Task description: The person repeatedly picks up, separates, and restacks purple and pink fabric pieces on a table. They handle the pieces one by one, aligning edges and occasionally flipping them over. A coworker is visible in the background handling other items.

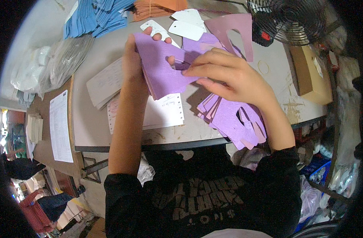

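Note:
My left hand is wrapped round a thin stack of purple cut-out sheet pieces, raised above the table, with fingertips showing over the top edge and through the opening. From the right, my right hand pinches the stack's right side, thumb below and fingers above. Whether it has one piece or several is hidden. More purple pieces with pinkish backs lie fanned below my right wrist, at the table's front edge. Behind the hands are other purple pieces and a mauve piece with a cut-out.
White tags, a blue stack and an orange stack lie at the back. A black fan and cardboard box are right. Papers lie under my hands; plastic bags sit left. Another person is lower left.

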The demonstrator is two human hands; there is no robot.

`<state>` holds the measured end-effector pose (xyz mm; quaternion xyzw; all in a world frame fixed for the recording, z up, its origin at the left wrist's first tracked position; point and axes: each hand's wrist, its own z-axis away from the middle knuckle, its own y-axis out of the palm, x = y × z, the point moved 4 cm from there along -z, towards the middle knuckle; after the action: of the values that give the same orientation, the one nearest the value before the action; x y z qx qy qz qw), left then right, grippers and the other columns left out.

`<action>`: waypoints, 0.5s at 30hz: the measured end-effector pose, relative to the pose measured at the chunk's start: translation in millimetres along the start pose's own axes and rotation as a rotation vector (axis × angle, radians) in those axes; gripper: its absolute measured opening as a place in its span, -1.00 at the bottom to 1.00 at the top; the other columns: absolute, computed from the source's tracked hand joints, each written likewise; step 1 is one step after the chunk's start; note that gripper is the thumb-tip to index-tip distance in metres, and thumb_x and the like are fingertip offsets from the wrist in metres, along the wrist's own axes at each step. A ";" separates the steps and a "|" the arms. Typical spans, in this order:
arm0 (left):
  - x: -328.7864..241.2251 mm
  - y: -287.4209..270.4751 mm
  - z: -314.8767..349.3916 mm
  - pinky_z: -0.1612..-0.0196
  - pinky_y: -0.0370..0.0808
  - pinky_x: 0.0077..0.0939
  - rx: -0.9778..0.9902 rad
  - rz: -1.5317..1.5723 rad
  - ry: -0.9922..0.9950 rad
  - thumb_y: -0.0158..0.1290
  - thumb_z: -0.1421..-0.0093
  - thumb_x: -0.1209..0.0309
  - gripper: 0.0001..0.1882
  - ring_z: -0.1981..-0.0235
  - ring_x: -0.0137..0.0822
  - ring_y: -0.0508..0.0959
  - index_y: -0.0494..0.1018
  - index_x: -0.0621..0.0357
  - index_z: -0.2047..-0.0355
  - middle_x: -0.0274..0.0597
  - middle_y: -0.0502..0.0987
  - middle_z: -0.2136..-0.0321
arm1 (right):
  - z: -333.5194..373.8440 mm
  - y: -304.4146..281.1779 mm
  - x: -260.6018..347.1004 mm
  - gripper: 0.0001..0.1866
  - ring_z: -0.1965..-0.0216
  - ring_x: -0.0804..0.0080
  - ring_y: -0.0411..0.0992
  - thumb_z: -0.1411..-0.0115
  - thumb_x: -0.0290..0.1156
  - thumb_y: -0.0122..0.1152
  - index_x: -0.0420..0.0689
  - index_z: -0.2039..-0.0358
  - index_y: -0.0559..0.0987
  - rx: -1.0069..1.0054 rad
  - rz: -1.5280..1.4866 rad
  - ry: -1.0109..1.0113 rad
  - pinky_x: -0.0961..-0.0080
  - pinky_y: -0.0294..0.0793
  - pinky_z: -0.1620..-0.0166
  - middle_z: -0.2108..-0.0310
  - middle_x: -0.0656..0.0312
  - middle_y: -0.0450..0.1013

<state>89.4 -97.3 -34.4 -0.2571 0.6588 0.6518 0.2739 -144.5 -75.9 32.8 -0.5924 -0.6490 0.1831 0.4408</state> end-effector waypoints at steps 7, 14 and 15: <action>11.0 25.2 10.9 -0.03 0.63 0.30 -0.245 0.049 0.042 -0.28 -0.50 -0.11 -0.35 -0.22 0.09 0.48 0.11 0.07 -0.37 -0.02 0.44 -0.03 | 0.2 0.0 -0.8 -0.59 0.11 0.08 0.56 -0.16 -0.46 0.37 -0.09 -0.06 0.65 -0.001 0.039 -0.002 0.20 0.54 -0.01 0.11 0.07 0.59; 13.0 42.2 14.0 -0.01 0.64 0.39 -0.004 -0.291 -0.032 -0.30 -0.49 -0.13 -0.31 -0.16 0.11 0.54 0.18 0.16 -0.35 0.08 0.47 -0.02 | 8.3 -19.9 -6.9 -0.61 0.16 0.26 0.60 -0.25 -0.41 0.34 -0.17 -0.10 0.60 -0.230 -0.045 0.262 0.37 0.59 0.07 0.11 0.07 0.62; 10.9 39.7 14.6 -0.01 0.64 0.40 -0.015 -0.339 -0.074 -0.31 -0.49 -0.13 -0.32 -0.14 0.11 0.55 0.22 0.17 -0.33 0.08 0.49 -0.01 | 12.0 -29.0 -6.1 -0.63 0.15 0.29 0.62 -0.27 -0.41 0.33 -0.18 -0.08 0.61 -0.297 -0.071 0.321 0.42 0.60 0.08 0.10 0.08 0.63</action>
<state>54.4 -81.8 -13.5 -0.3422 0.5907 0.6103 0.4020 -172.1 -84.8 46.1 -0.6492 -0.6109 -0.0267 0.4523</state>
